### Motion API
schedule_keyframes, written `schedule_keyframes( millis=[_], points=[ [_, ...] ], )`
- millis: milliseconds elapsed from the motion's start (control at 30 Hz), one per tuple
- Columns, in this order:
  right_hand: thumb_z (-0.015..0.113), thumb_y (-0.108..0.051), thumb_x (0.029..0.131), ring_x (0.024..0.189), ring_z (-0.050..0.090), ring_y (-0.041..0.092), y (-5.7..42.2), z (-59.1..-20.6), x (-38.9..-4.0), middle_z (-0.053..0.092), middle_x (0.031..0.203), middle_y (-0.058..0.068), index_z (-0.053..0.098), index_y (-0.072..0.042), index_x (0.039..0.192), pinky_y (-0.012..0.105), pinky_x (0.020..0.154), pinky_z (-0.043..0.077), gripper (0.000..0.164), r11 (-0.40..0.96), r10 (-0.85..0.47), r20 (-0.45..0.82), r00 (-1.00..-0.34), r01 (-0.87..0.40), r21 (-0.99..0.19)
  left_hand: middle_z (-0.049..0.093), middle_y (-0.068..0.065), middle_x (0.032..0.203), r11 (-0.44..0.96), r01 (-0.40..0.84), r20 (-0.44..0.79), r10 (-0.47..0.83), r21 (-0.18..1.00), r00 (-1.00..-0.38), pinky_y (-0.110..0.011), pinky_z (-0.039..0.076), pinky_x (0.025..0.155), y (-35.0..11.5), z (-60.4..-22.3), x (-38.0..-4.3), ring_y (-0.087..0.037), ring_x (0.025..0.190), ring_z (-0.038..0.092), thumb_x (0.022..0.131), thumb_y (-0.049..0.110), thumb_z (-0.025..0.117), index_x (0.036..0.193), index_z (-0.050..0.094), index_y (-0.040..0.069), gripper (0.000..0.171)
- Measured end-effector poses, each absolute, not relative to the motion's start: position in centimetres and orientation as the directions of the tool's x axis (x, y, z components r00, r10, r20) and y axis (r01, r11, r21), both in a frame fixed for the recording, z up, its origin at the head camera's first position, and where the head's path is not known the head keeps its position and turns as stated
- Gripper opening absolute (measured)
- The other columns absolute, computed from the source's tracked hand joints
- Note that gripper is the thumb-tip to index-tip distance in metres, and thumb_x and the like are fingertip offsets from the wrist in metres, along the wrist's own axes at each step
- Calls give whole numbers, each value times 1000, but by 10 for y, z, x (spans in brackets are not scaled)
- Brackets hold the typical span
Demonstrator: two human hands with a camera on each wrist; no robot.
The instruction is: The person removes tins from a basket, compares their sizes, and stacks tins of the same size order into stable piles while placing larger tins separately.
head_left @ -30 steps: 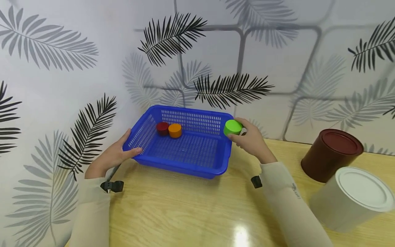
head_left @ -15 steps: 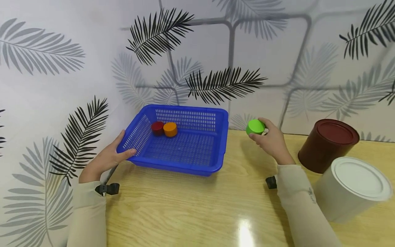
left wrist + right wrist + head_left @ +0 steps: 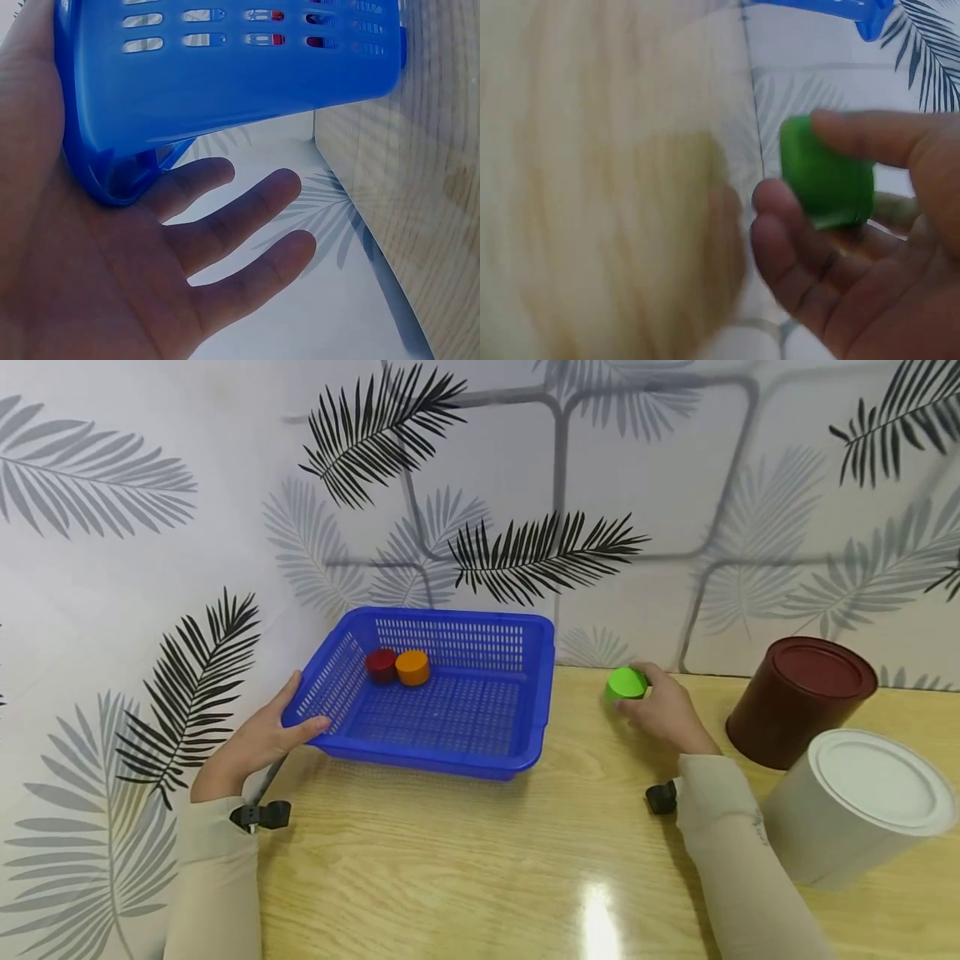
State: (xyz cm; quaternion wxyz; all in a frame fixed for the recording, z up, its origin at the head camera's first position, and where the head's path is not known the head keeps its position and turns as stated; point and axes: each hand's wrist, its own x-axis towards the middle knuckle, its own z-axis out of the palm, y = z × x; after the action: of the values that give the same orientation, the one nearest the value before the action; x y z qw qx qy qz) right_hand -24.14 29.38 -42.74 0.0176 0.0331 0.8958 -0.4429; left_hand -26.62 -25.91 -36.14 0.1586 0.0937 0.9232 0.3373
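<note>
"With the right hand (image 3: 670, 714)?"
"Pinching the green block (image 3: 624, 683) between thumb and fingertips."
"And with the left hand (image 3: 251, 745)?"
"Spread wide, touching a corner of the blue basket (image 3: 420, 759) between thumb and fingers."

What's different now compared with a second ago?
The right grip has carried the green piece rightward, away from the blue basket, and lowered it toward the table; I can't tell whether it touches. It remains held. Unchanged: the left grip at the basket's left front corner; the red piece and orange piece inside.
</note>
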Motion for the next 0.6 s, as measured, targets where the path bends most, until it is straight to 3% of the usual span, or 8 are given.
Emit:
schedule_keyframes(
  millis=[167, 367, 600],
  points=[
    [71, -19, 95, 104, 61, 43, 296, -433, -239, 45, 143, 34, 31, 2, 155, 52, 87, 49, 75, 686, 13, -113, -993, 91, -722, 15, -35, 160, 760, 67, -230, 278, 646, -933, -68, 23, 110, -259, -360, -267, -53, 142, 26, 95, 59, 60, 160, -17, 18, 108],
    [73, -20, 95, 70, 62, 26, 297, -430, -237, 48, 138, 32, 28, -1, 157, 45, 77, 49, 79, 716, -30, -175, -984, 101, -690, 14, -33, 161, 761, 64, -231, 275, 645, -933, -68, 23, 110, -258, -360, -266, -53, 143, 24, 95, 59, 59, 160, -17, 18, 108],
    [74, -20, 94, 69, 61, 23, 299, -429, -237, 54, 129, 29, 29, -2, 155, 40, 71, 50, 78, 686, -44, -202, -978, 117, -718, 14, -33, 161, 753, 53, -240, 274, 656, -931, -68, 23, 110, -258, -361, -266, -52, 143, 25, 96, 57, 59, 160, -17, 18, 107]
  ],
)
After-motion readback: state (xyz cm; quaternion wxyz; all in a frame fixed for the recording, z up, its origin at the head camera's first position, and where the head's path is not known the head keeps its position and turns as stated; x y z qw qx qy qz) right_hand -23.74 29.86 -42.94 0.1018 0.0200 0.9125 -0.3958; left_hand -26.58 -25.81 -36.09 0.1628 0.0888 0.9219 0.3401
